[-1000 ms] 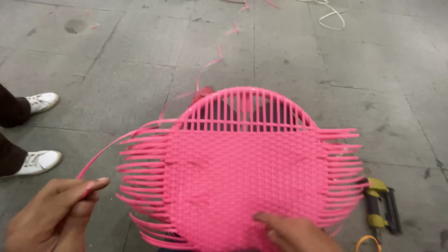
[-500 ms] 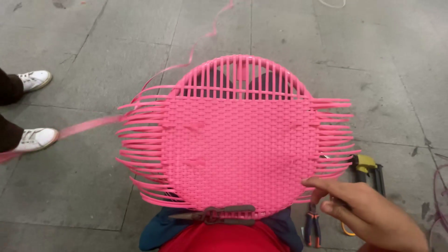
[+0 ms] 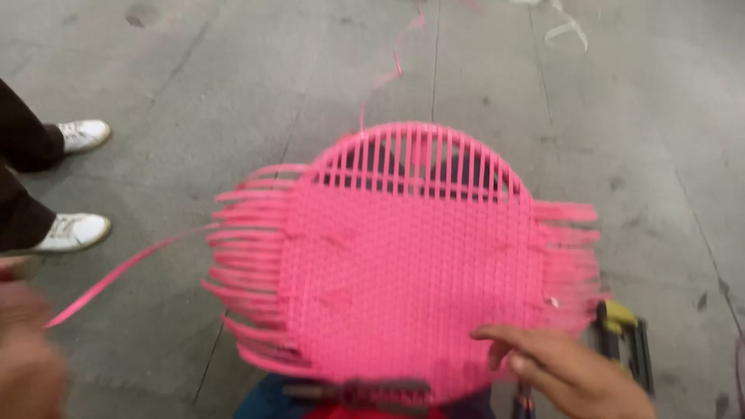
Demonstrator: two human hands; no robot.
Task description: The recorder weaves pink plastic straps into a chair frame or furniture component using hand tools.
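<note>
Pink woven seat [image 3: 411, 287], round and tightly plaited, is lying flat over the person's lap above the grey concrete floor [image 3: 233, 77], its near edge hiding part of a red and blue garment. Loose strip ends are fanning out at its left and right edges, and at the far edge bare upright strands are showing gaps under the curved rim.

Right hand [image 3: 563, 372] is resting on the seat's near right part, fingers [image 3: 504, 335] spread loosely and pressing flat on the weave, gripping nothing. Left hand [image 3: 27, 349] is blurring at the floor's near left corner; one long pink strip [image 3: 124, 271] is running from the seat's left edge toward it, but I cannot tell whether the hand is closing on that strip.

A yellow and black tool [image 3: 625, 337] is lying on the floor just beside the seat's right edge, behind the right hand. Another person's white shoes [image 3: 74, 182] are standing at the left edge of the floor, well apart from the seat. Pink scraps [image 3: 396, 66] are lying near the far edge.
</note>
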